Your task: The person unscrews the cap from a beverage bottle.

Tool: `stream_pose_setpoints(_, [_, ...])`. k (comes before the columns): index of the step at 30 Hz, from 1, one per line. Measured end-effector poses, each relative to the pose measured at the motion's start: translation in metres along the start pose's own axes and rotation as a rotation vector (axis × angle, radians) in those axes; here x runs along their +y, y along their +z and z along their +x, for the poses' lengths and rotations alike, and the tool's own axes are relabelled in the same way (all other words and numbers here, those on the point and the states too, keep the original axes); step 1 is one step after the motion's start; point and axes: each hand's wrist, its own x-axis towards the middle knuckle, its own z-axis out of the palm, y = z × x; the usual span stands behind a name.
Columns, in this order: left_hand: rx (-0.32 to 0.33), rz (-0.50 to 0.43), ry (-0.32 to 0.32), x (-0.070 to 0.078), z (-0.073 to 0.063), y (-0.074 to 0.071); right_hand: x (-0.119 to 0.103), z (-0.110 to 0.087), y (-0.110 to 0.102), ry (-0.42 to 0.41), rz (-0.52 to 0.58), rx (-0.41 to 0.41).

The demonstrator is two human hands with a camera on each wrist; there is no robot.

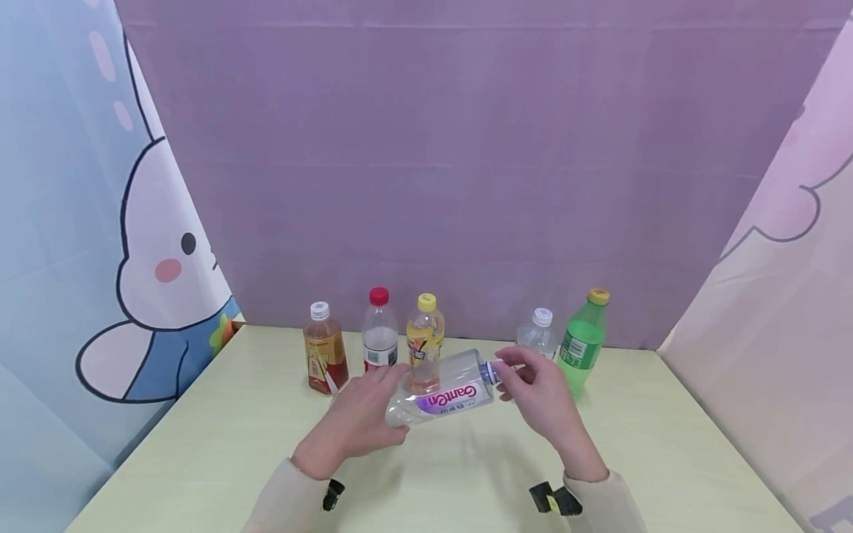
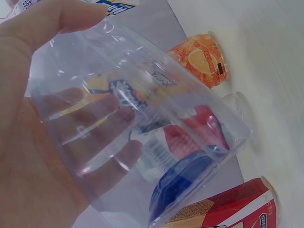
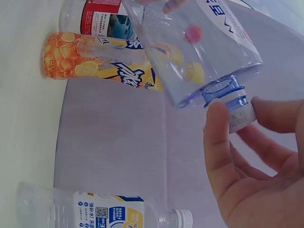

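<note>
A clear plastic bottle [image 1: 460,368] with a pink and purple label is held tilted above the table, its neck toward the right. My left hand [image 1: 360,414] grips its base end; in the left wrist view the bottle's clear wall [image 2: 190,137] shows the fingers through it. At the neck, my right hand [image 1: 545,400] pinches the white cap [image 3: 242,118] between thumb and finger. The cap sits on the blue-tinted neck [image 3: 225,95] in the right wrist view. The bottle appears to hold no drink.
Behind, on the pale table [image 1: 226,429], stand an amber drink bottle [image 1: 325,348], a red-capped bottle [image 1: 380,333], a yellow-capped bottle [image 1: 426,326], a clear white-capped bottle [image 1: 536,337] and a green bottle [image 1: 583,340]. A purple cloth [image 1: 453,163] hangs behind them.
</note>
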Motion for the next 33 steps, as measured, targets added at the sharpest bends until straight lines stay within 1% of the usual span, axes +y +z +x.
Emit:
stream_pose_setpoints(7, [0.006, 0.000, 0.009, -0.0013, -0.0010, 0.0002, -0.0020, -0.0011, 0.0009, 0.015, -0.036, -0.010])
stream_pose_setpoints(13, [0.006, -0.009, 0.014, -0.0015, -0.0010, 0.0006, -0.0012, -0.0014, 0.0006, 0.016, -0.015, -0.007])
stream_pose_setpoints(17, [0.007, -0.013, 0.007, -0.0010, -0.0001, 0.0004, -0.0008, -0.0006, 0.0001, 0.004, 0.001, 0.005])
stream_pose_setpoints(23, [0.009, -0.014, -0.009, -0.0014, -0.0001, -0.0003, -0.0020, -0.0008, -0.0011, 0.008, 0.026, 0.033])
stream_pose_setpoints(28, [0.034, -0.010, -0.001, -0.0041, -0.0002, 0.0006, -0.0030, -0.0014, -0.0021, 0.015, 0.054, 0.062])
stream_pose_setpoints(33, [0.050, -0.024, -0.022, -0.0043, -0.0002, -0.0003, -0.0010, -0.0004, -0.0065, 0.027, 0.041, 0.080])
